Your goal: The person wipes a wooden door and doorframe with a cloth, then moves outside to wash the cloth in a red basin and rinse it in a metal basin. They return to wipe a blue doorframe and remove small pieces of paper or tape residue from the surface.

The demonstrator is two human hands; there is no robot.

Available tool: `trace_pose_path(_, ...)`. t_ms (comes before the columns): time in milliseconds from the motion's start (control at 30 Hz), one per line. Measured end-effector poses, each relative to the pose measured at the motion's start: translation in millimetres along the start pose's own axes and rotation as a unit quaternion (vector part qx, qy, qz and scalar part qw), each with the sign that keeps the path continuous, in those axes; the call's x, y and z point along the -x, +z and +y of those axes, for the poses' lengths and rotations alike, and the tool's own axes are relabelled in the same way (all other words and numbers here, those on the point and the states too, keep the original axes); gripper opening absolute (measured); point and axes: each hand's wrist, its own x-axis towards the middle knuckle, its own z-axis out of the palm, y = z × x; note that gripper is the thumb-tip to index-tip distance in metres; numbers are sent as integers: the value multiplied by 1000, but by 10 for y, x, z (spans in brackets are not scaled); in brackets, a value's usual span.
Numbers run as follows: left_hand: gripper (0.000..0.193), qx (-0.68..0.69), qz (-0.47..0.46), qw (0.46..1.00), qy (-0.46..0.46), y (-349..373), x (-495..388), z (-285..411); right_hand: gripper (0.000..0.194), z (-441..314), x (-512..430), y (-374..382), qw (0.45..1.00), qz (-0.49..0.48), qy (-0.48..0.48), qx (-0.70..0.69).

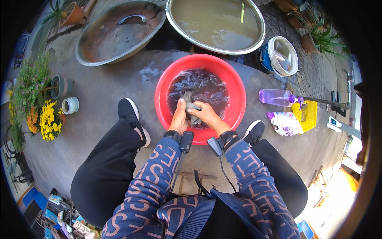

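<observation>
A red plastic basin (200, 57) with dark, rippling water stands on the concrete floor between my feet. Over its near half, my left hand (179, 117) and my right hand (209, 115) hold a wet grey cloth (192, 108) between them. The fingers of my right hand are bent around the cloth, while my left hand presses its side from the left. Part of the cloth hangs down at the water, and its lower end is partly hidden by my hands.
Beyond the basin are a large metal tub (125, 56) and a round metal tub (215, 49) of murky water. At right stand a bucket (283, 56), a purple bottle (274, 97), a plastic bag (285, 124) and a yellow basket (310, 116). Potted flowers (50, 121) stand left.
</observation>
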Motion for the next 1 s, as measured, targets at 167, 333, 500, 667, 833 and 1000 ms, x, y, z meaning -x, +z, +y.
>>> trace_pose_path(167, 36, 79, 106, 985, 109, 83, -62, -34, 29, -102, -38, 252, 971, 44, -152, 178)
trace_pose_path(333, 24, -40, 159, 977, 138, 433, -112, -46, 38, -187, -106, 204, 930, 271, -119, 217)
trace_pose_path(500, 24, 31, 163, 973, 163, 321, -133, 11, 49, -178, -66, 226, 932, 141, -180, 281)
trace_pose_path(667, 26, 21, 158, 973, 168, 361, -133, 10, 45, -122, -251, -240, 919, 231, -96, 304)
trace_pose_path(833, 71, -42, 165, 980, 105, 212, -14, 261, 68, 111, -207, -394, 811, 233, -54, 533)
trace_pose_path(1000, 72, -83, 132, 983, 102, 191, 29, 220, 44, 267, -250, -363, 839, 351, -76, 409)
